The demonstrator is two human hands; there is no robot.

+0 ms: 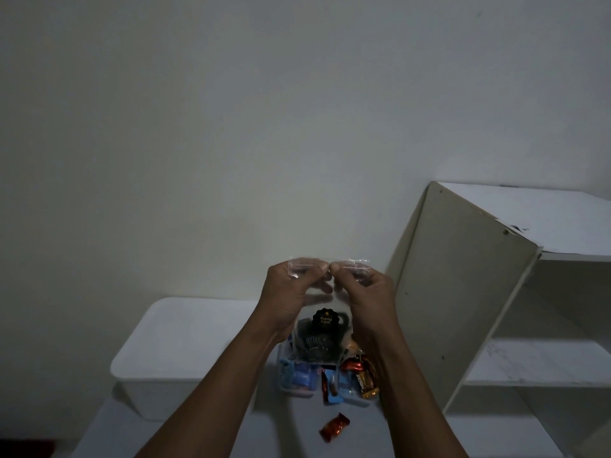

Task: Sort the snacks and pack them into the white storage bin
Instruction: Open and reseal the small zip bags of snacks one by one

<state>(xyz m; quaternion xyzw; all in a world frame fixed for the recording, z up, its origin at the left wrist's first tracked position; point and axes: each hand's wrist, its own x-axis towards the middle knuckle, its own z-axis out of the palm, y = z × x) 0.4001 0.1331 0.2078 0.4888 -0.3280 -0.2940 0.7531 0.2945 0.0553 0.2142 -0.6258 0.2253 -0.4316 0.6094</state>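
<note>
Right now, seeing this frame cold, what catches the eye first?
The left hand and right hand pinch the top of a clear snack bag with a dark label, at centre frame. Just below it cluster colourful wrapped snacks, and one red-orange wrapper lies alone on the table, nearer the camera.

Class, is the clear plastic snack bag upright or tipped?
Upright: left hand and right hand pinch the clear bag at top; snacks sit low.
</note>
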